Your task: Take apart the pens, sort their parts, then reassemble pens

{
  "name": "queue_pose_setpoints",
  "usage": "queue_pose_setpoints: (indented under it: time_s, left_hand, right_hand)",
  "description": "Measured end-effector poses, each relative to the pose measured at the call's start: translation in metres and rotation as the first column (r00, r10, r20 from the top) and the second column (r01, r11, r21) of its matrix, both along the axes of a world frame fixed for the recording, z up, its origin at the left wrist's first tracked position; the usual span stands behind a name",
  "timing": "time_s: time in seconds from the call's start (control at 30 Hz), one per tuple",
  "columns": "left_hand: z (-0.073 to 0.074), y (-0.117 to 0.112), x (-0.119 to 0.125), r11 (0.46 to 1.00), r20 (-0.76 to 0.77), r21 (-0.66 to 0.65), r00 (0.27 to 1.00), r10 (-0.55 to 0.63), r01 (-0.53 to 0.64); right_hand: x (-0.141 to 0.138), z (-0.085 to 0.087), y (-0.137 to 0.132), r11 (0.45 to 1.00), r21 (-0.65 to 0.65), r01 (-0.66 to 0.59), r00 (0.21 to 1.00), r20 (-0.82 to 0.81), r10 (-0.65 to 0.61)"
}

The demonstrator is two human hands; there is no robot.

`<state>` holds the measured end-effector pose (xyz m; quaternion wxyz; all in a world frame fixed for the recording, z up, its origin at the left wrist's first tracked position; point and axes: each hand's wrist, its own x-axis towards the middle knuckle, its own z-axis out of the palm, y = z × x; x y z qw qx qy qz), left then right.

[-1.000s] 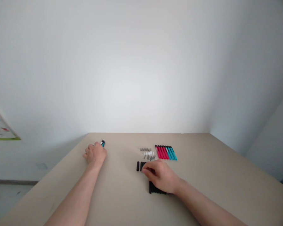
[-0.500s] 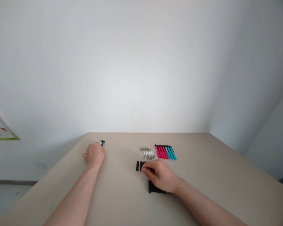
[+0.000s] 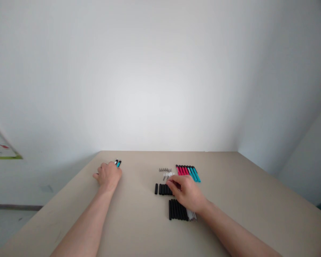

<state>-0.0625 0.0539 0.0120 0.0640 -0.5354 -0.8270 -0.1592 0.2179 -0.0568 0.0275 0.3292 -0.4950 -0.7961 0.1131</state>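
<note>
My left hand (image 3: 108,176) is palm down at the table's left, its fingers curled over a pen (image 3: 119,164) with a black top and teal body. Another pen (image 3: 116,162), with a white part, lies next to it, mostly hidden by the hand. My right hand (image 3: 188,192) has thumb and forefinger pinched together just above small grey parts (image 3: 164,178); whatever is between the fingertips is hidden. Below the fingertips, short black grips (image 3: 162,189) lie in a row, partly covered. Longer black tubes (image 3: 176,210) and white refills (image 3: 192,215) lie under and beside the right wrist.
Several springs (image 3: 165,170) and small white pieces (image 3: 170,174) lie in rows beyond the right hand. Red barrels (image 3: 182,170) and teal barrels (image 3: 194,174) lie side by side to their right. A pale wall (image 3: 160,89) stands behind the beige table (image 3: 139,228).
My right hand has shifted slightly right and farther away, uncovering black grips, tubes and white refills. My left hand has edged right, and the teal pen beside it shows more.
</note>
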Motion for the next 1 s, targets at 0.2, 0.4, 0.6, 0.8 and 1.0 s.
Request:
queue_pose_setpoints:
  time_s: [0.2, 0.4, 0.6, 0.8, 1.0]
  left_hand:
    - [-0.003, 0.002, -0.002, 1.0, -0.002, 0.0, 1.0, -0.003, 0.003]
    - [-0.002, 0.004, -0.002, 1.0, 0.007, 0.001, 1.0, 0.011, -0.011]
    - [0.0, 0.003, 0.001, 1.0, 0.029, 0.012, 0.999, 0.014, -0.014]
    - [-0.001, 0.003, 0.001, 1.0, 0.037, 0.005, 0.999, -0.002, 0.002]
    - [-0.002, 0.003, 0.0, 1.0, 0.039, -0.001, 0.999, -0.019, 0.019]
  right_hand:
    - [0.0, -0.001, 0.0, 1.0, -0.015, 0.0, 1.0, 0.001, 0.0]
    - [0.0, -0.001, -0.001, 1.0, -0.016, -0.015, 1.0, -0.009, 0.015]
    - [-0.001, -0.001, 0.0, 1.0, -0.006, -0.01, 1.0, -0.002, 0.01]
    - [0.001, -0.003, 0.003, 0.998, 0.012, 0.058, 0.998, -0.004, -0.058]
    - [0.011, -0.005, 0.011, 0.949, 0.054, 0.31, 0.951, -0.022, -0.309]
